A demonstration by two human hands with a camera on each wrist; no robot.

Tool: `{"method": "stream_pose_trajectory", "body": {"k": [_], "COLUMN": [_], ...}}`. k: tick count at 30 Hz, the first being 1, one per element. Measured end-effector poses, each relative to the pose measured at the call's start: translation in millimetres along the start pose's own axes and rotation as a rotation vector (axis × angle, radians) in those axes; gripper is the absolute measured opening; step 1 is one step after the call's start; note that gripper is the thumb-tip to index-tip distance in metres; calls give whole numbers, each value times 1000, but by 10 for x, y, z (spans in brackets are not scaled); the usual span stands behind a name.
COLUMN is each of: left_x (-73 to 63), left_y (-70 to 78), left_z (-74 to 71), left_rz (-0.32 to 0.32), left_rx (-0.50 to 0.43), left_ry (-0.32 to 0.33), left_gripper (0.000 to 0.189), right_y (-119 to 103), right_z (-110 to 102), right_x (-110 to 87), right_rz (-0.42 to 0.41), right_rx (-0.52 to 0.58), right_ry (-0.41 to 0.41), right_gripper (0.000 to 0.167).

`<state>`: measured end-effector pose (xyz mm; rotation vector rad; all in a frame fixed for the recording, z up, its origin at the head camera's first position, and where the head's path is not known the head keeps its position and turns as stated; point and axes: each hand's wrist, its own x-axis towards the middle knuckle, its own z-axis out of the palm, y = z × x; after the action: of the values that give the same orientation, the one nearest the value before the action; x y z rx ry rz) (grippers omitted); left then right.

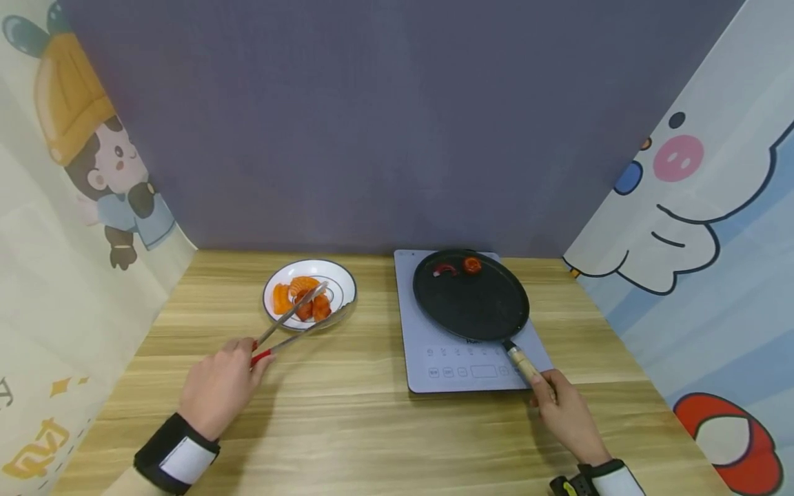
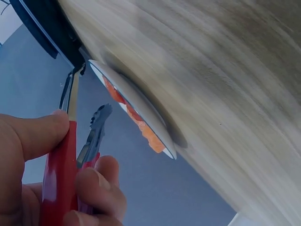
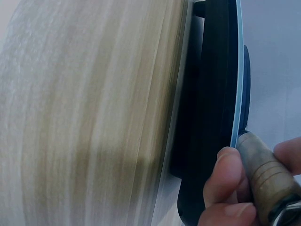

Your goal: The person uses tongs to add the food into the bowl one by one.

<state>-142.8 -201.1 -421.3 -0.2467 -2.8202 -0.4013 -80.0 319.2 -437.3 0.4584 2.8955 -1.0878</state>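
My left hand holds metal tongs with red handles, their two arms spread apart. The tongs reach over a white plate with a dark rim; one tip overlaps the food and the other lies near the plate's right edge. On the plate sit orange slices and redder chunks. My right hand grips the wooden handle of a flat black pan. Near the pan's far edge lie a curved dark-red piece and a round red piece.
Under the pan is a light-grey induction cooktop with touch controls along its front. Both stand on a wood-grain table. A dark grey panel rises behind, and printed cartoon sheets border the sides.
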Motion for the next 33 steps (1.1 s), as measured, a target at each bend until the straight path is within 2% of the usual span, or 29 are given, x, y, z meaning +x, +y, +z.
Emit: {"method": "stream_pose_trajectory", "body": {"k": [9,23,33], "left_x": [-22,-30,31], "left_y": [-21,-4,57], "left_z": [14,19,52], "left_rz": [-26,-27,-33], "left_rx": [27,40,38], "left_ry": [-21,-19,-35], "left_gripper": [42,38,32], "right_y": [-14,-1,-6], "right_z": [9,8,12], "right_x": [-9,-11,-29], "right_rz": [-8,-32,-58], "right_rx": [2,-8,-2], "right_ry": [17,26,44], "right_gripper": [36,38,36]}}
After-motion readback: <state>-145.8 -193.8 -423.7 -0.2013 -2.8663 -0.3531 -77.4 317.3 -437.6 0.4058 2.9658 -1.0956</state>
